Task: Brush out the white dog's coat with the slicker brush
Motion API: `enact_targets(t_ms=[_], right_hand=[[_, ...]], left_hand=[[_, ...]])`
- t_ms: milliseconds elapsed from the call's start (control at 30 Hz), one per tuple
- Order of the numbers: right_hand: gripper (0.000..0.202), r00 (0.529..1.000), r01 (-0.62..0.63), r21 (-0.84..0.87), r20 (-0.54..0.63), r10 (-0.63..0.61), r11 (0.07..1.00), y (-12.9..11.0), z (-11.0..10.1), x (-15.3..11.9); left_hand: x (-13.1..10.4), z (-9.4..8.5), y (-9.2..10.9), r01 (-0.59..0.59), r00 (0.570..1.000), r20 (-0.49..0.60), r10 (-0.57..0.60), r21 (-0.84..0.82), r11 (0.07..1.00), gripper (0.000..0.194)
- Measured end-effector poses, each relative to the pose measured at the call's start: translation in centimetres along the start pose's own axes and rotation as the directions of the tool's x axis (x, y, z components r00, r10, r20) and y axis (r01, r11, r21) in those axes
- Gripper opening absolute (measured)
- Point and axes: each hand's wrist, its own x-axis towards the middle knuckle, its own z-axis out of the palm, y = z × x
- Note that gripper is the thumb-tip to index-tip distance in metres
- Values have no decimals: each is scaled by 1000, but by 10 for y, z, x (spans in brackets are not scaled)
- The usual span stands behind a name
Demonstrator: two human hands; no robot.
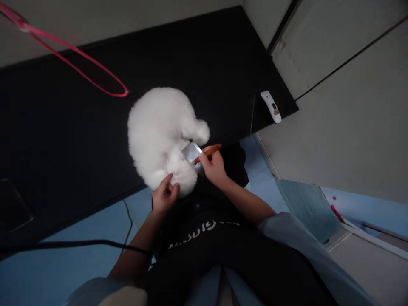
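A fluffy white dog is curled near the front edge of the black table, one paw reaching to the right. Its rounded head hangs close to the edge, in front of my apron. My left hand grips the fur at the left side of the head between thumb and fingers. Wrapped in my right hand is a slicker brush with an orange-brown handle. Its flat metal head lies against the fur between the dog's head and the outstretched paw; the bristle side is hidden.
A white hair clipper lies at the table's right end. A pink loop hangs above the left side. A black cable runs across the lower left, near my left forearm. Grey panels stand on the right.
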Motion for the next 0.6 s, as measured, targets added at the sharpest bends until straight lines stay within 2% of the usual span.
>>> enact_targets(t_ms=[67,100,200,267,333,400,467,533,567,600], right_hand=[[18,992,-58,-11,112,59,998,0,0,0],[17,991,-80,-31,109,82,996,0,0,-1],[17,999,-27,-59,-29,25,998,-1,-1,-1],[20,998,-1,-33,61,3,999,-1,0,-3],[21,984,-49,-36,172,54,998,-1,2,-4],[18,995,-55,-86,78,62,995,0,2,-4],[17,999,0,-108,-36,-4,994,2,2,-3],[18,997,36,-73,69,-31,997,4,0,-2],[19,990,17,-52,143,-9,998,5,-1,-1],[19,986,-21,-46,166,28,999,5,-2,1]], left_hand=[[-2,-1,-5,11,1000,29,-12,18,1000,43],[-4,-1,-8,15,999,43,-16,31,999,44],[-9,-1,-17,-5,998,55,2,62,998,43],[-11,-1,-22,-33,999,45,30,76,997,43],[-13,0,-26,-58,998,26,56,83,995,43],[-14,1,-28,-63,998,17,61,76,995,42],[-14,3,-29,-34,999,26,33,54,998,42],[-15,4,-28,10,1000,-3,-10,14,1000,42],[-15,4,-26,35,998,-56,-36,-16,999,40],[-16,3,-25,67,989,-130,-74,-55,996,36]])
